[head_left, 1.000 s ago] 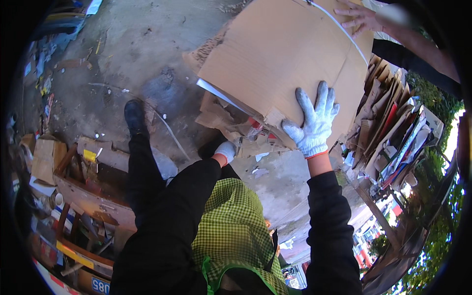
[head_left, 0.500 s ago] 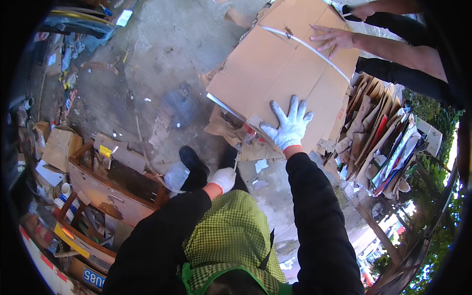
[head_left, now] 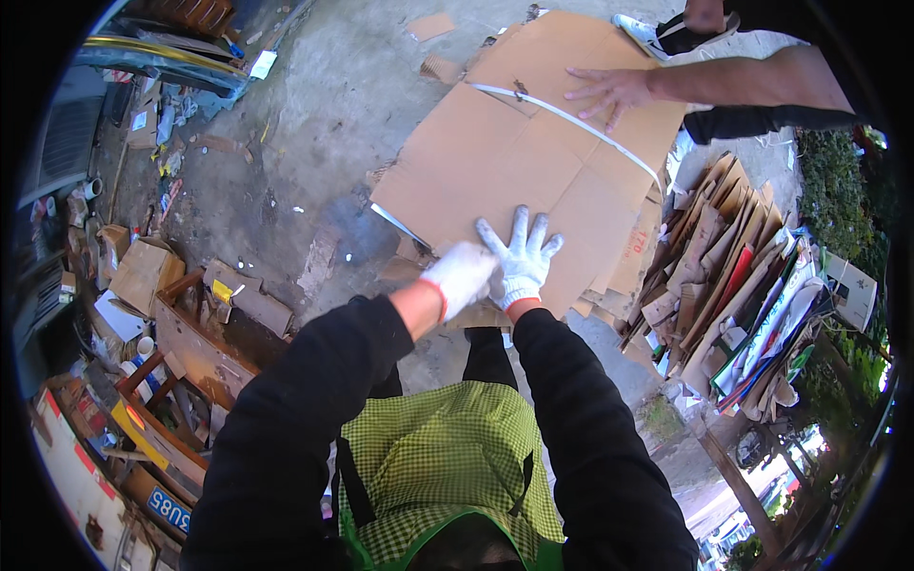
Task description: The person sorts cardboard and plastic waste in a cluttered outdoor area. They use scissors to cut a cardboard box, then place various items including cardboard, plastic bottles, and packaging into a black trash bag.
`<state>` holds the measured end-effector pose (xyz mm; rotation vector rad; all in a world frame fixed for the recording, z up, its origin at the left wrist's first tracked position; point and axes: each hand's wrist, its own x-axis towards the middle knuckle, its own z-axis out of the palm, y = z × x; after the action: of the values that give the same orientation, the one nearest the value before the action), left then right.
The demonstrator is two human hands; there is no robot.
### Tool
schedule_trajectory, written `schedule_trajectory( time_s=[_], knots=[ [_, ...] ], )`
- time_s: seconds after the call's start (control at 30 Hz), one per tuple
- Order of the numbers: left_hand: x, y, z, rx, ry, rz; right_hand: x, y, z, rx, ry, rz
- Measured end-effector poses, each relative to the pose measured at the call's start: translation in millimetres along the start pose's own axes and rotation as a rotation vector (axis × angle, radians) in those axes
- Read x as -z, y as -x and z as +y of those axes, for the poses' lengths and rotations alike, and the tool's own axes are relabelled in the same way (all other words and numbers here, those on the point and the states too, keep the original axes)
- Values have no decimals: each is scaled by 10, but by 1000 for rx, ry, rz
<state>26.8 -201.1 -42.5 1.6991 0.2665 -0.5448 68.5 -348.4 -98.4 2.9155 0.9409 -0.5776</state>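
A thick bundle of flattened brown cardboard point(head_left: 533, 143) lies in front of me, with a white strap point(head_left: 581, 128) across its top. My right hand point(head_left: 524, 262), in a white knitted glove, rests flat on the near part of the top sheet, fingers spread. Right beside it is my left hand point(head_left: 464, 279), also gloved, closed in a fist at the bundle's near edge and slightly blurred. What it grips is hidden now; a pale strap end showed in it earlier. A co-worker's bare hand point(head_left: 609, 92) presses flat on the far right of the cardboard.
A second stack of folded cardboard point(head_left: 724, 276) stands on the right, beside green plants point(head_left: 838, 190). At left lie a broken wooden drawer unit point(head_left: 205, 338), a cardboard box point(head_left: 146, 274) and scattered scraps. The concrete floor point(head_left: 352, 95) carries small litter.
My left hand has risen from near my lap to beside my right hand. My view has shifted, and my right hand stays flat on the cardboard. The co-worker's hand still presses on it.
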Motion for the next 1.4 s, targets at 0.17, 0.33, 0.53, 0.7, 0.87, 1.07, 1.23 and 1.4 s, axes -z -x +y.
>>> schedule_trajectory(
  time_s=[0.17,0.33,0.53,0.7,0.87,1.07,1.23,1.4],
  knots=[
    [-238,-477,530,554,443,114,98,116,384,92,-137,-99],
    [-309,-653,933,536,247,60,283,277,738,286,-137,-189],
    [-521,-754,1254,509,114,59,445,261,852,341,-88,-375],
    [-496,-672,1352,502,103,85,447,325,930,381,-77,-256],
    [-475,-666,1196,-7,-933,-199,363,449,1026,480,-283,-24],
    [-684,-888,980,-10,-866,-71,148,586,1037,471,-143,15],
    [-817,-940,839,-124,-874,-74,-234,417,1163,-187,-1026,-370],
    [-1043,-704,1115,178,-719,459,-392,67,1302,-772,-1877,-175]
  ],
)
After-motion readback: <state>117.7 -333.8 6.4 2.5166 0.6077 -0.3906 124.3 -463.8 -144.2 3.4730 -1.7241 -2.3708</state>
